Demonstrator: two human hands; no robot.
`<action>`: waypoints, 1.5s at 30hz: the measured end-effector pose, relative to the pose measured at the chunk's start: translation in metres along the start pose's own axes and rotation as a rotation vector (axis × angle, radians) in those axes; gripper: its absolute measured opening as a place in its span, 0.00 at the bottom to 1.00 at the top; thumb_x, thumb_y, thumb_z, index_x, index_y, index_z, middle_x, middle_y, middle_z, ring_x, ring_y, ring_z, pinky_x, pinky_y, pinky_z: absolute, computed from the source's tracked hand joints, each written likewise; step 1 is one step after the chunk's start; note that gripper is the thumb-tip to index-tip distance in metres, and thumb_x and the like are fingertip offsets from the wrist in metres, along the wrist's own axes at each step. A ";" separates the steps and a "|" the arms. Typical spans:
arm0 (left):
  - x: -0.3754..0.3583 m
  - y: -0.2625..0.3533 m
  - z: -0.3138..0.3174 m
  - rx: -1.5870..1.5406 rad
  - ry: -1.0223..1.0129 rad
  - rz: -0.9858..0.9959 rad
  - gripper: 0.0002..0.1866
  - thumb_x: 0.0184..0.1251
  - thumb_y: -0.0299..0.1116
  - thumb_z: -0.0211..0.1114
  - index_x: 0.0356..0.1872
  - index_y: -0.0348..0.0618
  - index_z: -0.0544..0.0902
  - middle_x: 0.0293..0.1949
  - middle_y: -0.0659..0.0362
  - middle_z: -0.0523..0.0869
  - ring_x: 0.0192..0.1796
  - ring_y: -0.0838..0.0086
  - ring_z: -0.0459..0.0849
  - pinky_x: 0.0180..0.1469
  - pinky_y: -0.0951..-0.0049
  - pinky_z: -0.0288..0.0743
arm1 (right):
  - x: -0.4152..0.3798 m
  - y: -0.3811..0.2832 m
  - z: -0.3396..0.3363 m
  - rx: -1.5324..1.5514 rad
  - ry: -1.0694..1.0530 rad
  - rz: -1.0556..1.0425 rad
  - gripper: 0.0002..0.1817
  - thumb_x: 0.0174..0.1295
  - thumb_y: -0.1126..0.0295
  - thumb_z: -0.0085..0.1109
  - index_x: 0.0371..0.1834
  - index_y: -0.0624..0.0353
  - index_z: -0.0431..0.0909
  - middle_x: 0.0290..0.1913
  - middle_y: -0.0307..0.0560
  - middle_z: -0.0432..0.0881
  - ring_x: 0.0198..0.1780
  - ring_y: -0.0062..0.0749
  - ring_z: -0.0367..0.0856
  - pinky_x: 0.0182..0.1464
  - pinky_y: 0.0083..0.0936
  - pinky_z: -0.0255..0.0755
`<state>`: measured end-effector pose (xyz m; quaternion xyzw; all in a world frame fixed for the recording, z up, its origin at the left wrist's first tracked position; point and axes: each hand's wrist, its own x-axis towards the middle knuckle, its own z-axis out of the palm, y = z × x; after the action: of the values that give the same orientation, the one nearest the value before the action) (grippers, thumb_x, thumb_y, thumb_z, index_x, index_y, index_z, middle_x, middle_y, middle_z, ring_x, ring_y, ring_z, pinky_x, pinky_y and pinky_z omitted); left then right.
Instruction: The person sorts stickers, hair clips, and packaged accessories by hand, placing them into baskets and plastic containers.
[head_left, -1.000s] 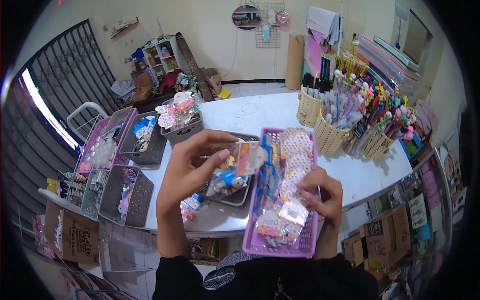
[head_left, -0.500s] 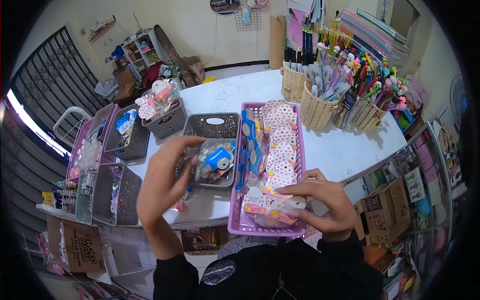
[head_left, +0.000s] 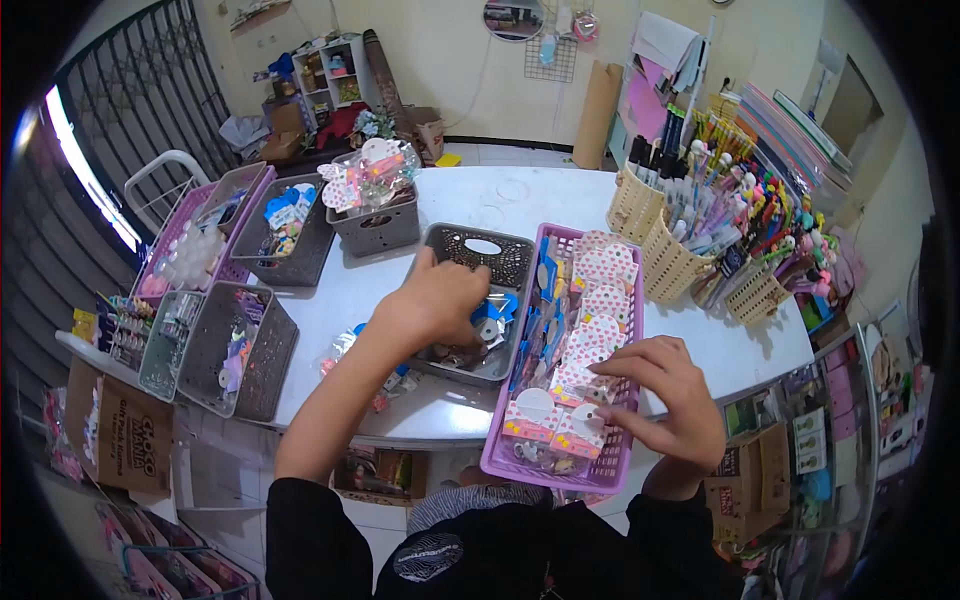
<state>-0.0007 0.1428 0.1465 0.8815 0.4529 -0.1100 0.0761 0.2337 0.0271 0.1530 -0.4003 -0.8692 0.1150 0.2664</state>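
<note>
My left hand (head_left: 432, 302) reaches into a grey basket (head_left: 510, 255) of small packets with blue cards (head_left: 497, 315); its fingers bend down and their tips are hidden. Over the front right part of a purple basket (head_left: 497, 467), my right hand (head_left: 660, 395) has its thumb and fingers apart, with nothing between them. Packets with pink heart-patterned cards (head_left: 590, 345) fill the right side of the purple basket. Blue-carded packets (head_left: 545, 290) line its left side. Two heart-patterned packets lie flat near its front end, beside my right fingertips.
Pen holders (head_left: 672, 265) stand at the back right. Grey baskets of packets (head_left: 375, 235) (head_left: 270, 385) and a purple tray (head_left: 215, 262) are on the left. Loose packets (head_left: 345, 345) lie beneath my left forearm. Cardboard boxes (head_left: 125, 430) stand below the table.
My left hand has moved down into the grey basket. My right hand has let go of the heart-patterned packets, which now lie in the purple basket. The view has shifted.
</note>
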 end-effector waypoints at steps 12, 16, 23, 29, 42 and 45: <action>-0.038 -0.013 -0.026 -0.325 0.713 0.210 0.10 0.45 0.27 0.66 0.31 0.35 0.81 0.21 0.53 0.81 0.20 0.66 0.77 0.27 0.73 0.69 | 0.066 0.016 0.001 0.165 0.155 -0.084 0.30 0.44 0.74 0.64 0.54 0.59 0.67 0.40 0.49 0.78 0.39 0.35 0.77 0.40 0.25 0.69; -0.050 -0.008 -0.032 -0.703 0.598 0.149 0.14 0.45 0.28 0.67 0.35 0.33 0.80 0.23 0.54 0.80 0.21 0.80 0.73 0.26 0.80 0.68 | 0.089 0.015 0.007 0.408 0.066 -0.063 0.37 0.43 0.68 0.67 0.60 0.55 0.61 0.42 0.47 0.78 0.39 0.30 0.77 0.36 0.21 0.71; -0.047 0.013 -0.035 -1.057 0.509 0.176 0.14 0.56 0.34 0.64 0.37 0.32 0.80 0.24 0.64 0.79 0.27 0.88 0.71 0.27 0.86 0.65 | 0.092 0.013 0.001 0.604 -0.037 0.077 0.30 0.45 0.67 0.68 0.53 0.59 0.67 0.37 0.47 0.78 0.40 0.23 0.77 0.35 0.19 0.73; -0.044 0.040 -0.028 -1.259 0.550 0.243 0.15 0.65 0.35 0.54 0.43 0.31 0.78 0.23 0.63 0.78 0.28 0.88 0.69 0.28 0.83 0.65 | 0.076 0.028 -0.005 0.969 0.152 0.064 0.22 0.46 0.76 0.66 0.47 0.63 0.73 0.42 0.43 0.77 0.45 0.20 0.74 0.44 0.18 0.70; -0.053 0.047 -0.016 -1.064 0.778 0.189 0.10 0.63 0.27 0.51 0.41 0.33 0.76 0.29 0.51 0.82 0.33 0.71 0.82 0.34 0.75 0.73 | 0.078 0.079 -0.013 0.362 -0.190 -0.089 0.12 0.37 0.68 0.71 0.27 0.58 0.82 0.26 0.42 0.81 0.25 0.22 0.73 0.28 0.20 0.65; -0.065 0.014 -0.019 -0.922 0.804 0.011 0.10 0.63 0.27 0.51 0.37 0.34 0.79 0.31 0.55 0.83 0.35 0.75 0.81 0.35 0.77 0.73 | 0.084 0.078 -0.012 0.364 -0.387 0.030 0.12 0.38 0.71 0.69 0.29 0.59 0.82 0.27 0.42 0.81 0.24 0.25 0.74 0.28 0.18 0.66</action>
<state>-0.0237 0.0887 0.1825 0.7327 0.4425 0.4388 0.2735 0.2446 0.1411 0.1620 -0.3294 -0.8629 0.3477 0.1612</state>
